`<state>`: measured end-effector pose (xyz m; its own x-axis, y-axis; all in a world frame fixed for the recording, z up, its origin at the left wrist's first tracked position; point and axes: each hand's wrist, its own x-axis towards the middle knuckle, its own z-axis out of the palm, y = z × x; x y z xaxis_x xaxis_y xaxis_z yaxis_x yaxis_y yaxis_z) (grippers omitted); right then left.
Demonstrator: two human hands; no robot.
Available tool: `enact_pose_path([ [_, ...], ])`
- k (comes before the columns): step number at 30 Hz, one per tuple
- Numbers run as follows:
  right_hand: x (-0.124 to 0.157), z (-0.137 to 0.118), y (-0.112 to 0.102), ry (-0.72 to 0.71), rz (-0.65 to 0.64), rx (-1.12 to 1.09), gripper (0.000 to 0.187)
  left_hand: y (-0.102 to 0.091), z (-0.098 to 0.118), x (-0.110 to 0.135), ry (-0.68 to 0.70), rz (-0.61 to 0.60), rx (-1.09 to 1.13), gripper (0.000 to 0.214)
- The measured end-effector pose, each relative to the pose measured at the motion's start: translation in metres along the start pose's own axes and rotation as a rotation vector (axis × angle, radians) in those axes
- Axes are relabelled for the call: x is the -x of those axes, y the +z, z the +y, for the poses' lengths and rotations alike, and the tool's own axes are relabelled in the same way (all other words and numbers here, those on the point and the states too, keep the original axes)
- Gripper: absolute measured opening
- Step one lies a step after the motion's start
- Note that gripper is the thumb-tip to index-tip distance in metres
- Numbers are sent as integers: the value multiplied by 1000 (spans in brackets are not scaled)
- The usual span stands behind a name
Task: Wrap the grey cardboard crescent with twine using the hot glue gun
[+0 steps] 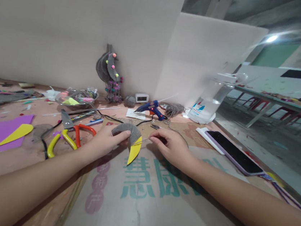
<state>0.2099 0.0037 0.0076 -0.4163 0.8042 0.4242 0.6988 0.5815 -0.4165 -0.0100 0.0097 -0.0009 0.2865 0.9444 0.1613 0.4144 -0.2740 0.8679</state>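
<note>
Our left hand [106, 141] pinches the yellow foam crescent half wound in grey yarn [134, 142]. Just right of the crescent, our right hand [171, 148] pinches the thin grey yarn strand [144, 140] running to it. The crescent rests on a flat brown cardboard sheet [156, 208] printed with large teal Chinese characters. Orange-handled scissors [79, 134] crowd its left. Right of it a dark phone [233, 152] lies near the table edge, and behind it is a clear bottle [204, 106] labelled "LOOK".
</note>
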Motion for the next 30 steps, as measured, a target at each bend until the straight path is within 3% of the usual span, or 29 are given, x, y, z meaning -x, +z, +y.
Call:
enact_pose_path([
  [3, -1, 2, 1, -68, 71, 30, 18, 0, 0, 0, -1, 0, 15, 28],
  [6, 2, -5, -2, 6, 123, -68, 25, 0, 0, 0, 10, -11, 20, 28],
  [11, 9, -18, 1, 238, -146, -461, 30, 0, 0, 0, -31, -3, 13, 31],
  [16, 8, -15, 12, 263, -236, -696, 29, 0, -1, 0, -27, 5, 8, 31],
  [20, 7, -12, 12, 212, -235, -694, 28, -1, 0, 0, -39, 12, -7, 30],
  [23, 5, -11, 9, 187, -211, -555, 23, 0, 0, 1, -64, 23, 4, 31],
  [30, -1, -8, 8, 258, -172, -348, 13, 0, -1, 3, -94, 0, 83, 29],
])
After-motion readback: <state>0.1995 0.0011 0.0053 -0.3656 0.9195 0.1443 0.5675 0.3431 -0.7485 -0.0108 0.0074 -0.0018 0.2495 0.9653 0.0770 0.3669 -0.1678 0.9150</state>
